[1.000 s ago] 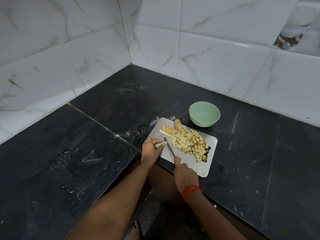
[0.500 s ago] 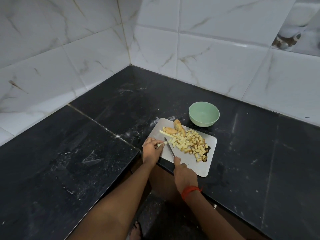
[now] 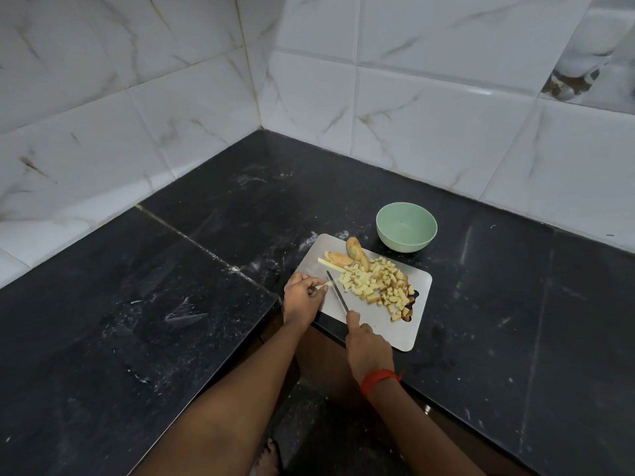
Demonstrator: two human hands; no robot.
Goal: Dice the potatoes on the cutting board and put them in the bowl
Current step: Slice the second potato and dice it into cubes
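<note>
Pinching potato strip (image 3: pixel 323 286) on cutting board (image 3: pixel 388 326) with left hand (image 3: pixel 302 298), gripping knife (image 3: pixel 337 293) beside it with right hand (image 3: pixel 369 348), diced potatoes (image 3: pixel 374 283) heaped on knife's far side.

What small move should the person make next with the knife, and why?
Probably press the knife, gripped by the right hand, down through the potato strip that the left hand pinches: the blade lies at the strip, and the bowl is empty.

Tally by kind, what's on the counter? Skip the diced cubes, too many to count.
bowl: 1
cutting board: 1
knife: 1
large potato pieces: 2
potato strips: 2
Total: 7
</note>
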